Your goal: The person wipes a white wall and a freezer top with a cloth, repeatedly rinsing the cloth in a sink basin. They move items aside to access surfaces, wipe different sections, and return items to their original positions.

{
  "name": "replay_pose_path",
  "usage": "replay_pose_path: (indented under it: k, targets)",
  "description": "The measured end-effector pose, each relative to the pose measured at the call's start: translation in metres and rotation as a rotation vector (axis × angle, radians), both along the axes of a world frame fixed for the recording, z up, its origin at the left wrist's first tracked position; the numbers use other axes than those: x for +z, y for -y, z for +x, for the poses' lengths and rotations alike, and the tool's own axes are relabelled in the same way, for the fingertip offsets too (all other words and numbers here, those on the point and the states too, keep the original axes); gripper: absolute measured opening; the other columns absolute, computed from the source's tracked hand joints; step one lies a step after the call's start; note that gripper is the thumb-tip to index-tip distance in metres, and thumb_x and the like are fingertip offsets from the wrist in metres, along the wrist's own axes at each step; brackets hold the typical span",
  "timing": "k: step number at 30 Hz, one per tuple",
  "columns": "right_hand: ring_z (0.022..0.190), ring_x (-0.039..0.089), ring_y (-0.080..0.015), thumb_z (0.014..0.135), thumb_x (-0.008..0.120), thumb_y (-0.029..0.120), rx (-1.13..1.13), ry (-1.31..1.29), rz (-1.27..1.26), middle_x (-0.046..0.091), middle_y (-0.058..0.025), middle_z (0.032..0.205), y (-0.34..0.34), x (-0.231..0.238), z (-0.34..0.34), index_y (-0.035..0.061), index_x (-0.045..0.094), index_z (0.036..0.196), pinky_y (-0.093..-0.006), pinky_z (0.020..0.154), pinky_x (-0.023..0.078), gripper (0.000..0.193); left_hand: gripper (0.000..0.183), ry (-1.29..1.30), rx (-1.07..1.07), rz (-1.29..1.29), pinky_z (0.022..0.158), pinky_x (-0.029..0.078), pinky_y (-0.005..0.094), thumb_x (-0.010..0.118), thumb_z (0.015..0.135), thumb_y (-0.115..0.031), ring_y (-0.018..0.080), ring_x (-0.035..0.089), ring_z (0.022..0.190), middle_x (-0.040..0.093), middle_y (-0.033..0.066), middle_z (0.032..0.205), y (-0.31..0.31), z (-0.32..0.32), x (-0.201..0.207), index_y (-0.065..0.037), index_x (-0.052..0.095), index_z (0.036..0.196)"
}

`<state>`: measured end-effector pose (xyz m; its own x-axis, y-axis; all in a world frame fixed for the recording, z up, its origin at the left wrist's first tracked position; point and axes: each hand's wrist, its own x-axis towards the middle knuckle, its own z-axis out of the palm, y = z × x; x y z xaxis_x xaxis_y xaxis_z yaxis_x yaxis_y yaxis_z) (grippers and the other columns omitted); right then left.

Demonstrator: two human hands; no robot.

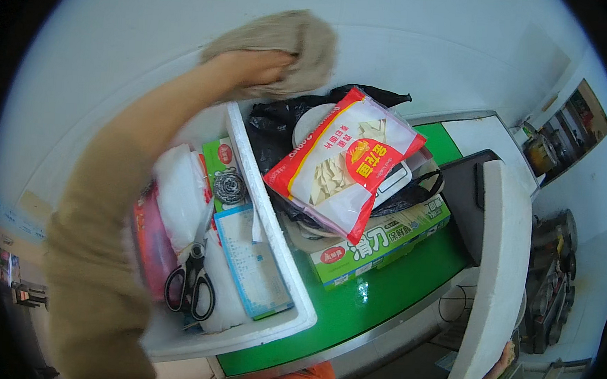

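Note:
My left hand (260, 67) is closed on a crumpled brown cloth (314, 49), up by the white wall beyond the foam box. The arm, in an olive sleeve, reaches across the left part of the white foam box (297, 319). Inside the box lie black-handled scissors (190, 286), a steel wool ball (229, 186), white plastic bags (181, 190) and a flat blue-and-white pack (253, 255). At the lower right, my right hand (504, 361) grips a thick white foam slab (497, 268), held upright; most of that hand is hidden behind it.
On the green tabletop (409, 277), right of the box, a red-and-white food bag (349, 161) rests on black plastic bags (269, 129) and a green carton (383, 245). A dark flat object (458, 177) stands near the slab. Pans (553, 271) are stacked farther right.

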<state>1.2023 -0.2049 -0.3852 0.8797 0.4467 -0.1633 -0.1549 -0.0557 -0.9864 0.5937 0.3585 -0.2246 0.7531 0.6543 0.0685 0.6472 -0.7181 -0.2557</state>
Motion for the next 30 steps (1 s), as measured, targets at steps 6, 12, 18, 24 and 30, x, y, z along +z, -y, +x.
replay_pose_path:
  k: [6,12,18,24,30]
  targets:
    - [0.099,0.070,-0.0219,0.106,0.048,0.052,0.141,-0.046,0.046,0.067,-0.0083,0.115,0.013,-0.030,0.041,0.0121,0.051,0.148,-0.0413,0.090,0.058,0.057,0.044,0.219,-0.040,-0.083,0.114,0.043,0.0428,0.049,0.108,-0.034,0.0382,0.058,0.132,0.063,0.0236,0.138,-0.021,0.024,-0.025,-0.004,0.060,0.138]
    - [0.105,0.069,-0.0226,0.106,0.048,0.051,0.416,-0.201,0.098,0.066,-0.0098,0.119,-0.022,-0.033,0.055,0.0109,0.049,0.149,-0.0428,0.093,0.057,0.059,0.047,0.210,0.212,0.210,0.115,0.042,0.0453,0.053,0.102,-0.036,0.0390,0.058,0.130,0.063,0.0223,0.140,0.110,-0.201,0.008,-0.006,0.062,0.137]
    - [0.111,0.068,-0.0232,0.106,0.049,0.051,0.537,-0.246,0.149,0.065,-0.0113,0.123,-0.028,-0.042,0.072,0.0096,0.047,0.150,-0.0443,0.095,0.057,0.060,0.053,0.067,0.762,0.238,0.116,0.040,0.0470,0.056,0.098,-0.033,0.0410,0.055,0.134,0.060,0.0227,0.144,0.222,-0.338,0.032,-0.007,0.058,0.144]
    - [0.118,0.065,-0.0241,0.106,0.048,0.051,0.373,-0.251,0.187,0.062,-0.0131,0.129,0.005,-0.059,0.104,0.0086,0.045,0.151,-0.0455,0.100,0.055,0.062,0.048,0.039,0.686,-0.084,0.113,0.043,0.0472,0.058,0.101,-0.033,0.0426,0.055,0.133,0.063,0.0228,0.139,0.152,-0.218,0.053,-0.004,0.060,0.139]
    - [0.126,0.060,-0.0251,0.106,0.048,0.051,0.156,-0.251,0.183,0.058,-0.0151,0.136,0.062,-0.075,0.133,0.0078,0.043,0.152,-0.0465,0.105,0.052,0.063,0.040,-0.018,-0.021,-0.114,0.109,0.047,0.0476,0.050,0.105,-0.027,0.0442,0.061,0.121,0.067,0.0272,0.126,0.010,-0.005,0.016,0.002,0.063,0.130]
